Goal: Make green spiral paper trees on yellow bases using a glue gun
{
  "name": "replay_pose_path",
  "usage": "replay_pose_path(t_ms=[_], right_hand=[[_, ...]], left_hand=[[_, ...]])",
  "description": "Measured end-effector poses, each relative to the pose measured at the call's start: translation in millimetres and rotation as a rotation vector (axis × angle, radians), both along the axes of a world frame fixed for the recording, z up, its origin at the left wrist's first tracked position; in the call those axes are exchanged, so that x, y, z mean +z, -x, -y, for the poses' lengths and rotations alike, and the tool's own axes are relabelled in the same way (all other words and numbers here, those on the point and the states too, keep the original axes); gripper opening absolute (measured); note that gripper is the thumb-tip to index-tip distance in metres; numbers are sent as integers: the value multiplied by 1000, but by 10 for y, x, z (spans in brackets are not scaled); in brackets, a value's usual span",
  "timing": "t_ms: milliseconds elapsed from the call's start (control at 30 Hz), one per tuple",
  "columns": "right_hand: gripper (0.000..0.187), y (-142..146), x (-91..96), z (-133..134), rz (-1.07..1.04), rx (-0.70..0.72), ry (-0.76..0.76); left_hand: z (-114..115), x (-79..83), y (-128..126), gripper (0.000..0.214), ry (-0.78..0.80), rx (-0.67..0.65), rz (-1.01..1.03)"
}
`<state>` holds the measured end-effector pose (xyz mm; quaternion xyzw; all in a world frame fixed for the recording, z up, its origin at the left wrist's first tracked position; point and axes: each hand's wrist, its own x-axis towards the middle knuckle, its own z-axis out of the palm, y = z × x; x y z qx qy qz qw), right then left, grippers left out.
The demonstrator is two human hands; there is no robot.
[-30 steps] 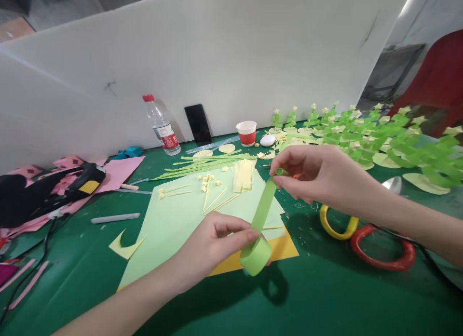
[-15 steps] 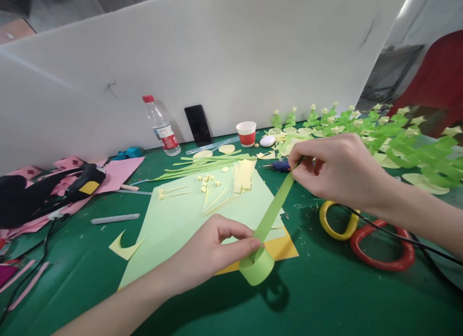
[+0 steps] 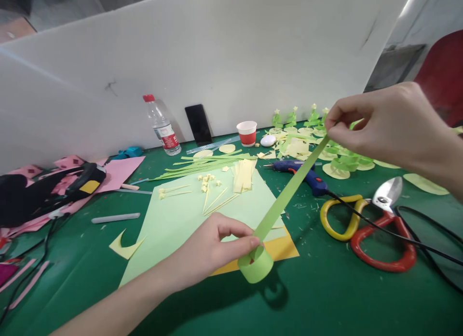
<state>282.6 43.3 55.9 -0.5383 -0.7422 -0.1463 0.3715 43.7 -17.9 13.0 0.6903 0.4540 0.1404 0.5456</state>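
Observation:
A long green paper strip (image 3: 289, 187) is stretched slantwise between my two hands above the table. My left hand (image 3: 220, 242) pinches it near its lower end, where the paper curls into a loop below my fingertips. Up and to the right, my right hand (image 3: 376, 121) pinches the other end. Beneath my left hand lie a pale green sheet (image 3: 188, 225) and part of an orange sheet (image 3: 280, 247). Small folded paper stars (image 3: 205, 184) and thin yellow sticks (image 3: 220, 203) rest on the green sheet, beside stacked pale yellow strips (image 3: 243, 176).
Scissors (image 3: 390, 239) with yellow and red handles and a blue glue gun (image 3: 314, 179) with a black cable lie at right. Behind stand a bottle (image 3: 164, 133), phone (image 3: 198, 125), paper cup (image 3: 247, 134) and several small paper trees (image 3: 313, 116). Pink paper (image 3: 121, 174) is at left.
My right hand has moved up and to the right, drawing out a longer length of the strip. The glue gun and scissor blades have come into view. My left hand stays nearly still.

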Motion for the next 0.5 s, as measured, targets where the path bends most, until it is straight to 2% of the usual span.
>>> replay_pose_path(t_ms=[133,267,367,500], right_hand=[[13,-96,46,-18,-48,-72,-9],[14,-142,86,8,-194,-154,71],[14,-109,84,30,-261,-86,118],[15,22,36,67,-295,107,256]], left_hand=[[10,-7,1,29,-17,1,-24],[28,-19,-7,29,-53,-16,-27],[42,-3,-23,28,-83,-3,-43],[50,21,-44,27,-124,43,-69]])
